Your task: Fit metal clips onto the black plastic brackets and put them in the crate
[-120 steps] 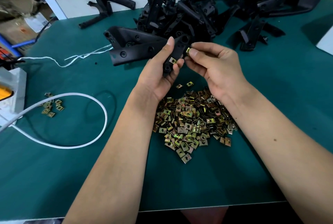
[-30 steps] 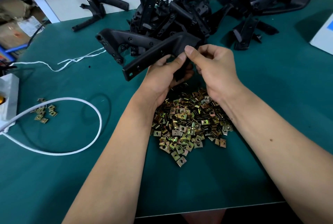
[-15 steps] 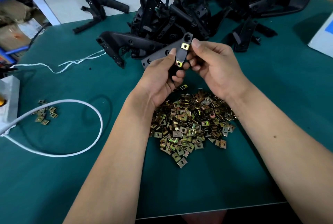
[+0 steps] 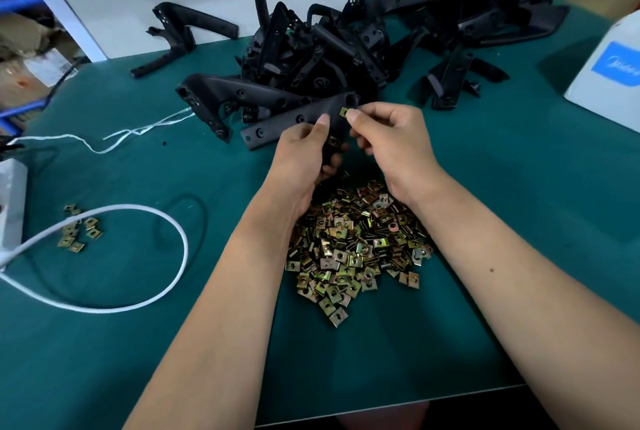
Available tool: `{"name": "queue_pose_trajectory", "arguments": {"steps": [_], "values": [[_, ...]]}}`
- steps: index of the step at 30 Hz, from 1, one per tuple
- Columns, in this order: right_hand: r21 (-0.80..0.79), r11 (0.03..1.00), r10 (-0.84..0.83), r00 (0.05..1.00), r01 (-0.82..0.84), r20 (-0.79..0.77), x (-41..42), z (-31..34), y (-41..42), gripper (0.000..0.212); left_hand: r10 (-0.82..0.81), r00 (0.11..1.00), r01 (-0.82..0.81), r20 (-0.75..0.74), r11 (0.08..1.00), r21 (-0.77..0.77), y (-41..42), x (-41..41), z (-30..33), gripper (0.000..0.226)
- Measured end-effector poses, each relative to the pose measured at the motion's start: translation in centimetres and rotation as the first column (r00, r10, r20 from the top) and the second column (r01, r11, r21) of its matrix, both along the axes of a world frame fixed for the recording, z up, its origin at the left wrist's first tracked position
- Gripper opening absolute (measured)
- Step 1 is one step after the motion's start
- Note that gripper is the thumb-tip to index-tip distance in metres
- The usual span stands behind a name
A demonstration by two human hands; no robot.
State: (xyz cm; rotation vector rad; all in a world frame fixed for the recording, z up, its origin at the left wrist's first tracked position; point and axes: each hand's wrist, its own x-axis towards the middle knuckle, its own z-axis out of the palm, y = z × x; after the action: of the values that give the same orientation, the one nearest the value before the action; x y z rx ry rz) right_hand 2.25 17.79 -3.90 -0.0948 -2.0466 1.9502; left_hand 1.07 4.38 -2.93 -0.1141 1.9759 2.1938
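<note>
While the left hand (image 4: 304, 156) grips the black bracket (image 4: 298, 119), the right hand (image 4: 391, 142) pinches a metal clip (image 4: 343, 112) against its far end — above the clip pile (image 4: 356, 246).

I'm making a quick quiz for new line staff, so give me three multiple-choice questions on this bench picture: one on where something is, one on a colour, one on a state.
1. Where is the big pile of metal clips?
A. under the forearms
B. in a crate
C. on the white box

2. What colour is the table mat?
A. red
B. teal green
C. yellow

3. What is the right hand doing?
A. resting flat
B. pulling the white cable
C. pinching a clip at the held bracket

Answers: 1 A, the pile lies between the arms; 2 B, the mat is green; 3 C, fingertips hold a clip at the bracket's end.
</note>
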Motion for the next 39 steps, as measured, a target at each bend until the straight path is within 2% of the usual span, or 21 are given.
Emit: {"name": "queue_pose_trajectory", "arguments": {"steps": [2, 4, 7, 14, 16, 19, 20, 22, 24, 29, 39], "values": [[0.017, 1.0, 0.005, 1.0, -0.005, 0.023, -0.1, 0.0, 0.1, 0.018, 0.068, 0.996, -0.073, -0.062, 0.994, -0.081, 0.0, 0.0, -0.1, 0.018], [0.019, 1.0, -0.003, 0.999, 0.002, 0.039, -0.1, 0.0, 0.2, 0.021, 0.076, 0.983, -0.09, -0.167, 0.992, -0.082, -0.2, 0.1, -0.1, 0.008], [0.032, 0.999, -0.006, 0.999, 0.004, 0.05, -0.2, -0.2, 0.2, 0.022, -0.011, 0.961, -0.019, -0.277, 0.994, -0.106, -0.3, 0.4, -0.3, 0.028], [0.173, 0.979, 0.083, 0.986, -0.108, 0.147, -0.6, -0.2, 1.6, 0.022, 0.006, 0.992, -0.004, -0.126, 1.0, 0.016, -0.2, 0.5, -0.5, 0.028], [0.099, 0.981, 0.147, 0.976, -0.164, 0.162, -0.7, -0.1, 1.8, 0.015, -0.009, 0.995, 0.011, -0.1, 1.0, 0.021, -0.2, 0.3, -0.4, 0.028], [-0.066, 0.973, 0.228, 0.965, -0.221, 0.127, -0.4, 0.0, 1.8, 0.011, 0.009, 0.975, -0.039, -0.222, 0.99, -0.134, -0.5, -0.2, -0.4, 0.023], [-0.032, 0.977, 0.214, 0.972, -0.212, 0.098, -0.4, 0.0, 1.9, 0.013, 0.007, 0.952, -0.085, -0.307, 0.967, -0.24, -0.8, -0.4, -0.4, 0.02], [0.104, 0.972, 0.21, 0.977, -0.211, 0.024, -0.3, 0.2, 2.3, 0.032, -0.051, 0.893, -0.18, -0.447, 0.87, -0.459, -1.5, -0.5, -0.6, 0.022], [0.106, 0.957, 0.274, 0.962, -0.272, -0.01, -0.1, 0.3, 2.4, 0.043, -0.1, 0.869, -0.232, -0.484, 0.781, -0.579, -2.3, -0.6, -0.7, 0.026], [0.077, 0.966, 0.249, 0.969, -0.248, -0.002, -0.2, -0.2, 2.2, 0.027, -0.148, 0.856, -0.239, -0.496, 0.738, -0.631, -2.7, -0.8, -1.2, 0.026], [0.124, 0.966, 0.227, 0.974, -0.226, 0.001, -0.3, -0.5, 1.9, 0.02, -0.135, 0.844, -0.298, -0.519, 0.687, -0.662, -2.2, -0.2, -1.0, 0.029]]}}
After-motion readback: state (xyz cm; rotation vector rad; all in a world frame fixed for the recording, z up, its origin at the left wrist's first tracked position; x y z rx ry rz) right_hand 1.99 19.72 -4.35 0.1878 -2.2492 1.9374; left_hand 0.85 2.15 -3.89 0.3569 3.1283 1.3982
